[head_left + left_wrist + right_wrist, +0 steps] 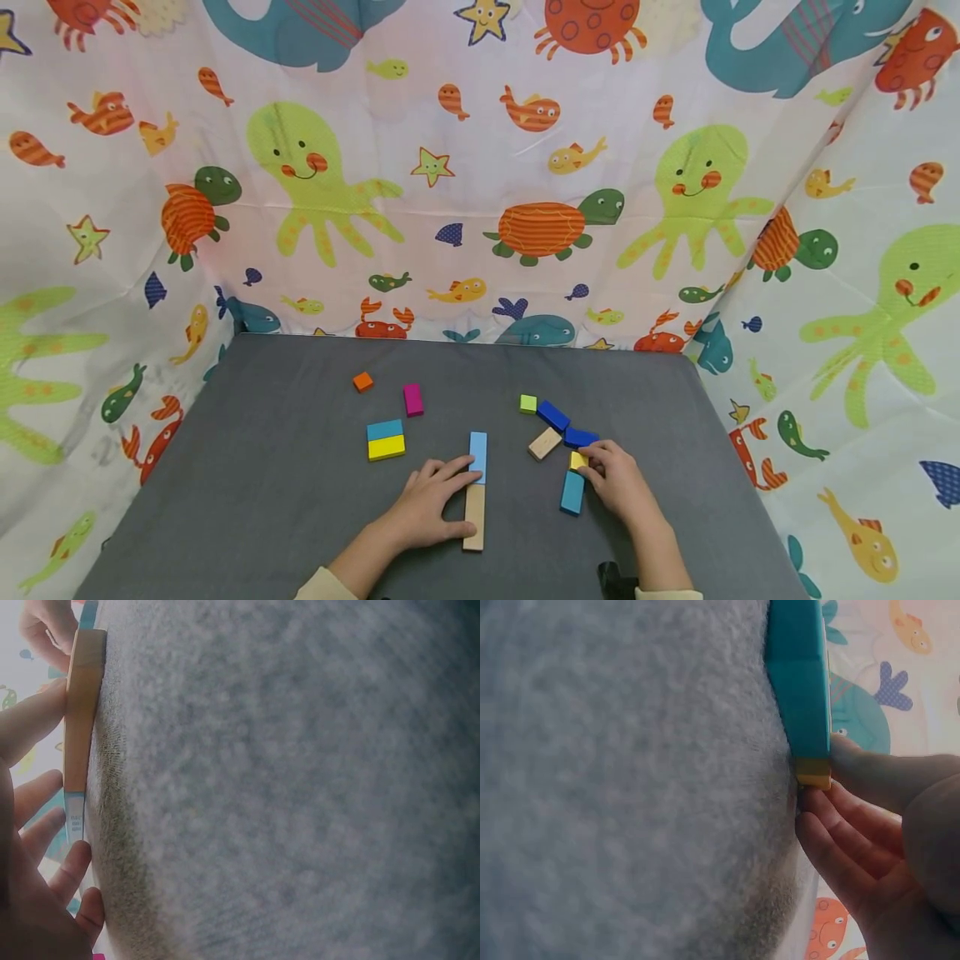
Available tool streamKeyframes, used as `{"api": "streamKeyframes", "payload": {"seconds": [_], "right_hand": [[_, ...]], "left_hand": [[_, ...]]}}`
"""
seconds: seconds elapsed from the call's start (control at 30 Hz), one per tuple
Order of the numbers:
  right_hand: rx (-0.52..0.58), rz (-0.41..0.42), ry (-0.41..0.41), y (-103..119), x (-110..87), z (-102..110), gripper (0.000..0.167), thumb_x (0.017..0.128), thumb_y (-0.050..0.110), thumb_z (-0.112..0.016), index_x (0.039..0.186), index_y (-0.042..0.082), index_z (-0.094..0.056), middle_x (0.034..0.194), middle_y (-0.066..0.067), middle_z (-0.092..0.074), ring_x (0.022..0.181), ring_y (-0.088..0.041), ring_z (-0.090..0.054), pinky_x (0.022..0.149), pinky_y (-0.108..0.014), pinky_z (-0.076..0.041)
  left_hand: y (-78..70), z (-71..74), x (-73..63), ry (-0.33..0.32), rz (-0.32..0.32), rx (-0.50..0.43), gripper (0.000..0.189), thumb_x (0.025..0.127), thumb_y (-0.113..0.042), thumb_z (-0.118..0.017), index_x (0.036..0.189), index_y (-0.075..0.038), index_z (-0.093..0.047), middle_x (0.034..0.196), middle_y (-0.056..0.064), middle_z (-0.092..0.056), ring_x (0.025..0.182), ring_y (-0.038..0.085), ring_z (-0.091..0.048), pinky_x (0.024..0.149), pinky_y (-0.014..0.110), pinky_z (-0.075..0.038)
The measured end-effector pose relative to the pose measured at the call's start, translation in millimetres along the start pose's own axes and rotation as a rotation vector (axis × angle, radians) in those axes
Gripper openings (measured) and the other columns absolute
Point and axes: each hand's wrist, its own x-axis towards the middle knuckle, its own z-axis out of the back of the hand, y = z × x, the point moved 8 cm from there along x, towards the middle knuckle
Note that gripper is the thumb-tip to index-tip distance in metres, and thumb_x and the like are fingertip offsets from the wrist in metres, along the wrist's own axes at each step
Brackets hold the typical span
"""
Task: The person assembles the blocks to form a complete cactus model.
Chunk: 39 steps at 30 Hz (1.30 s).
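Note:
My left hand [426, 510] has its fingers spread beside a straight row of two blocks. Its thumb touches the long plain wooden block [474, 525], and a fingertip rests on the light blue block [478, 446] set end to end with it. On the right, my right hand [618, 482] pinches a small yellow block [575, 461] between thumb and fingers. That yellow block sits against the end of a teal block [572, 494]; the right wrist view shows the teal block [802, 705] lined up with it. A dark blue block [581, 437] lies just beyond the yellow one.
Near the right hand lie another dark blue block [553, 416], a green cube [528, 404] and a short wooden block [545, 443]. Farther left are an orange block [363, 382], a magenta block [413, 400], and blue [385, 429] and yellow [386, 448] blocks side by side. A patterned curtain [450, 275] surrounds the grey table.

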Motion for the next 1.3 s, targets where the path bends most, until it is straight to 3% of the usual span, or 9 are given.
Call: {"api": "streamKeyframes", "payload": {"seconds": [0.37, 0.6, 0.9, 1.3], "right_hand": [[-0.059, 0.039, 0.022, 5.1, 2.3, 2.3, 0.03, 0.095, 0.011, -0.079, 0.122, -0.002, -0.076, 0.114, -0.014, -0.071, 0.094, -0.022, -0.066, 0.084, -0.045, -0.057], [-0.042, 0.076, -0.007, 17.3, 1.6, 8.9, 0.028, 0.097, 0.013, -0.077, 0.123, 0.003, -0.076, 0.114, -0.011, -0.071, 0.094, -0.02, -0.065, 0.084, -0.045, -0.056], [-0.034, 0.12, -0.049, 47.1, 6.1, 18.8, 0.029, 0.098, 0.019, -0.077, 0.123, 0.005, -0.076, 0.117, -0.01, -0.071, 0.097, -0.022, -0.066, 0.088, -0.047, -0.058], [-0.017, 0.165, -0.044, 71.6, 15.3, 7.9, 0.029, 0.097, 0.018, -0.078, 0.124, 0.005, -0.075, 0.117, -0.008, -0.071, 0.095, -0.02, -0.065, 0.084, -0.043, -0.057]], "left_hand": [[-2.3, 1.5, -0.5, -0.036, -0.049, 0.005, 0.078, 0.092, -0.068, -0.071, 0.159, -0.032, -0.051, 0.17, -0.005, -0.036, 0.13, 0.027, -0.042, 0.094, 0.051, -0.037], [-2.0, 0.3, -0.3, 0.002, -0.004, 0.004, 0.077, 0.092, -0.064, -0.073, 0.159, -0.034, -0.05, 0.171, -0.007, -0.035, 0.133, 0.025, -0.04, 0.098, 0.05, -0.036], [-4.0, 0.6, -1.1, -0.002, -0.005, 0.009, 0.078, 0.091, -0.063, -0.075, 0.159, -0.033, -0.051, 0.171, -0.006, -0.036, 0.131, 0.024, -0.041, 0.095, 0.048, -0.037], [1.4, -2.6, 1.0, 0.007, 0.02, 0.013, 0.077, 0.091, -0.064, -0.074, 0.159, -0.037, -0.049, 0.171, -0.009, -0.034, 0.133, 0.023, -0.04, 0.097, 0.049, -0.037]]}}
